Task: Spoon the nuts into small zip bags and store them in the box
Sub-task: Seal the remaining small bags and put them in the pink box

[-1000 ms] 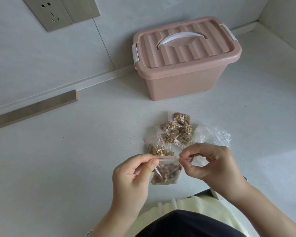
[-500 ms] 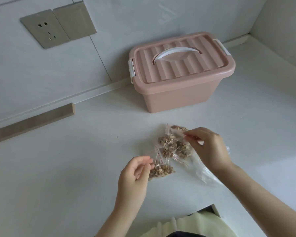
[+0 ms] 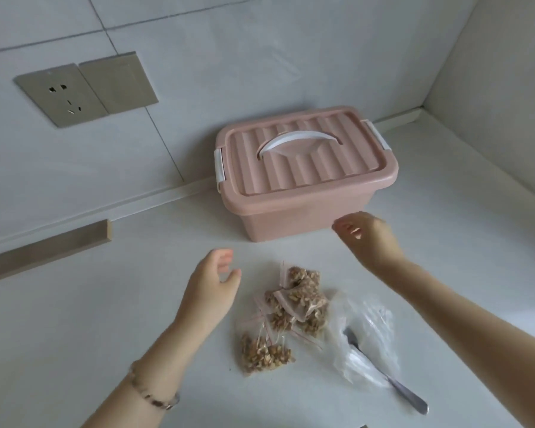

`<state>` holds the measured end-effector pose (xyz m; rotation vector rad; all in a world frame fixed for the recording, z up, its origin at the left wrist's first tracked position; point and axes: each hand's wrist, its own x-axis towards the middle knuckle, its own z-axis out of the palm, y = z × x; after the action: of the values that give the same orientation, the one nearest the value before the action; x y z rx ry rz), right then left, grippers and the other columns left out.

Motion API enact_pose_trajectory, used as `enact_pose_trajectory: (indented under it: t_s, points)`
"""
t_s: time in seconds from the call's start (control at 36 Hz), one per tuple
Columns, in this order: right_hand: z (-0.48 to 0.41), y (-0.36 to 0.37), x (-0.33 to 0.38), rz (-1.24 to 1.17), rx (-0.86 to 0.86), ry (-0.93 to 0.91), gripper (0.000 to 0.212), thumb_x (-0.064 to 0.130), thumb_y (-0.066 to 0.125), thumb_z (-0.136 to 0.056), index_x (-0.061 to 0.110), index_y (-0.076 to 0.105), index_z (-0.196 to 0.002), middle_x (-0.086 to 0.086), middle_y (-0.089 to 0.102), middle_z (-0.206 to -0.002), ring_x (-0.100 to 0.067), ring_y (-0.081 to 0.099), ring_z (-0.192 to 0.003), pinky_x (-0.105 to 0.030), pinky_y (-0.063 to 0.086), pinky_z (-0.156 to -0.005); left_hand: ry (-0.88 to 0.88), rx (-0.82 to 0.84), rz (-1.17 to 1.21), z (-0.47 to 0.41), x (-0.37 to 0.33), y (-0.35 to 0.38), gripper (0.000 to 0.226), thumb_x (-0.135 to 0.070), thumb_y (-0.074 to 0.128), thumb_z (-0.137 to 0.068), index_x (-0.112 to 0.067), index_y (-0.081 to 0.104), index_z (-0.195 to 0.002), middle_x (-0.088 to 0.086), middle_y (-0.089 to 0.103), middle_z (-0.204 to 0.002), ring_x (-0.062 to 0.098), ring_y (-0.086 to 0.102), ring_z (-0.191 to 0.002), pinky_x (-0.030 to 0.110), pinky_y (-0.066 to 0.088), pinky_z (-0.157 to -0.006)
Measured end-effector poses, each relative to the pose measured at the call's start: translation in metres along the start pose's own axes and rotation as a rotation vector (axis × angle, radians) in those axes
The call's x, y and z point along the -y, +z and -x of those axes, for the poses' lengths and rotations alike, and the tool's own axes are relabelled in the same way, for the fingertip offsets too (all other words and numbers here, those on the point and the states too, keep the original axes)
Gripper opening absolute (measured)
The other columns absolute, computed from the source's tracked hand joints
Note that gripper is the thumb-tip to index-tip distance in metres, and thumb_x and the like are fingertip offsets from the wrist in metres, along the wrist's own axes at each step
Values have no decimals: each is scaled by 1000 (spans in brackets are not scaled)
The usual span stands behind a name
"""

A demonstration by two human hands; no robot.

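On the white counter (image 3: 74, 350), a pink plastic box (image 3: 303, 217) sits close to the grey wall. Its bumpy pink lid (image 3: 306, 168) is on, with a white handle (image 3: 300, 139) lying flat on top and a white clip (image 3: 218, 165) at each end.

Near the box, closer to the person, is a pile of small clear zip bags full of brown nuts (image 3: 294, 307). The bags lie on each other, and all of them are out on the counter. Just to the right of the pile is a big crinkly clear plastic bag (image 3: 368, 329). A shiny metal spoon (image 3: 405, 390) lies with its round end in that bag and its handle sticking out.

The left hand (image 3: 210, 288) is just left of the pile. Its fingers are loose and a bit bent, and it has nothing in it. A thin bracelet (image 3: 155, 396) is on that wrist.

The right hand (image 3: 368, 239) is up by the front right corner of the box. Its fingers are loose too, and it carries nothing. I cannot tell if it touches the box.

A grey wall plug plate (image 3: 62, 95) is on the wall to the left.
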<state>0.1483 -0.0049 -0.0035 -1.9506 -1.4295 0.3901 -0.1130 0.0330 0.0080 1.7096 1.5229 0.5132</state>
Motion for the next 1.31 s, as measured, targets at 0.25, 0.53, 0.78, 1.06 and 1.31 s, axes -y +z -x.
enact_pose_trajectory:
  t_s: [0.25,0.53,0.78,1.06,1.31]
  points:
    - [-133,-63,-20,219,-61,198,28,17,51,-89,4,62,-111,-22,56,-111,-36,49,-109,-35,40,-87,-58,-107,-210,-127,-74,-3,47,-27,50,-92,0,40,-130,23,46,-126,38,45,-116,39,40,-90]
    - [-166,-58,-46,64,-1,549,34,20,35,-97,3,54,-119,-19,59,-117,-35,55,-107,-32,41,-79,-106,-203,-108,-170,-68,3,27,-20,37,-98,4,48,-107,27,58,-100,39,55,-86,32,31,-64]
    - [-123,-64,-52,134,42,496,39,31,36,-98,7,51,-72,-10,55,-75,-28,50,-73,-29,35,-63,-85,-259,-12,-136,-53,-8,32,-19,46,-95,-3,51,-122,21,59,-116,39,54,-106,32,33,-76]
    - [-74,-72,-52,106,-53,563,26,6,38,-88,12,56,-70,-8,55,-76,-31,50,-80,-30,36,-62,-59,-262,-68,-107,-38,-10,36,-21,43,-96,-7,52,-129,20,59,-123,38,53,-113,37,40,-87]
    - [-15,-53,6,330,164,-234,36,38,65,-77,14,68,-104,-3,60,-106,-27,56,-104,-39,45,-91,-85,-250,-16,-109,-37,-13,31,-14,37,-99,0,57,-118,25,61,-115,39,54,-101,30,32,-74]
